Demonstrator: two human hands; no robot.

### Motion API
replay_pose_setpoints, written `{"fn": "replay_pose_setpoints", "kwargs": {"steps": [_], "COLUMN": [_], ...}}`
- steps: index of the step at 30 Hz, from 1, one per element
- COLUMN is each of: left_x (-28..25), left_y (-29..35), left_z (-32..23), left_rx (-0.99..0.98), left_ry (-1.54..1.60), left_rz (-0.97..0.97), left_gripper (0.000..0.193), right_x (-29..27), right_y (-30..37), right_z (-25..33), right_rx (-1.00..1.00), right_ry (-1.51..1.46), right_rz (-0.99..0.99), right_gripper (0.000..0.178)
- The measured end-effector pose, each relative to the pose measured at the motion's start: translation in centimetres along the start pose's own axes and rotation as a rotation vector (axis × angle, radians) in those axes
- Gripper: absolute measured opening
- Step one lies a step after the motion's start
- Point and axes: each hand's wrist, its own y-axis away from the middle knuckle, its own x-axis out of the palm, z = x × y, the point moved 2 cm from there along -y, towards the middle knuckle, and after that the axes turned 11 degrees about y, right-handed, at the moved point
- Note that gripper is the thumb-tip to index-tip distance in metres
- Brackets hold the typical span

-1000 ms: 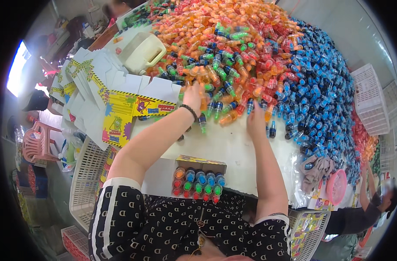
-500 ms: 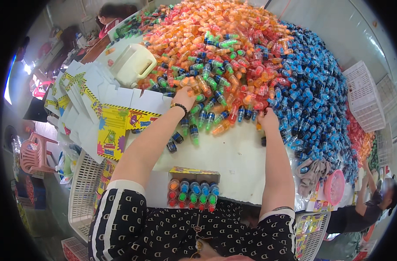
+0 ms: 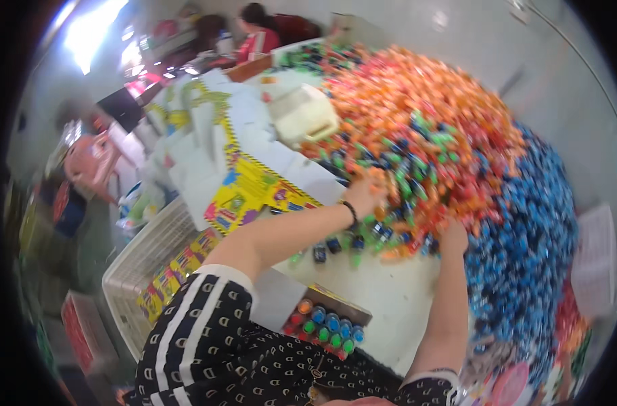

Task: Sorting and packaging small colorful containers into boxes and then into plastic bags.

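Note:
My left hand [image 3: 364,193], a dark bracelet at its wrist, reaches into the near left side of a heap of small bottles. Its fingers are curled round a small orange bottle [image 3: 378,180], blurred by motion. My right hand [image 3: 453,238] is at the heap's near edge, its fingers bent among red bottles [image 3: 446,215]; what they grip is hidden. Green-capped bottles [image 3: 410,186] lie between the hands. Close to my body, an open carton [image 3: 341,302] holds rows of small bottles with orange, red, blue and green tops.
Flattened printed cartons [image 3: 247,189] and a cream jug [image 3: 303,115] are at the left. A white basket [image 3: 129,271] holds packed cartons. Blue bottles [image 3: 525,250] are piled at the right by a white crate [image 3: 592,260] and a pink basin [image 3: 510,386]. Another person [image 3: 258,34] is far back.
The whole view has swung, so the table and heap appear tilted and shifted rightward. Both hands are still at the heap. The carton near me looks unchanged.

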Motion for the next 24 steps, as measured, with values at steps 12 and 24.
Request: {"fn": "replay_pose_setpoints", "kwargs": {"steps": [12,24], "left_x": [-6.8,-8.8], "left_y": [9.8,22.5], "left_z": [-8.1,-9.6], "left_rx": [-0.407,0.063], "left_ry": [0.509,0.032], "left_rz": [0.355,0.774], "left_gripper": [0.032,0.028], "right_x": [-9.0,-15.8], "right_y": [8.7,23.5], "right_z": [3.2,11.4], "right_rx": [-0.308,-0.943], "right_ry": [-0.276,-0.363], "right_rz": [-0.314,0.141], "right_gripper": [0.024,0.035]}}
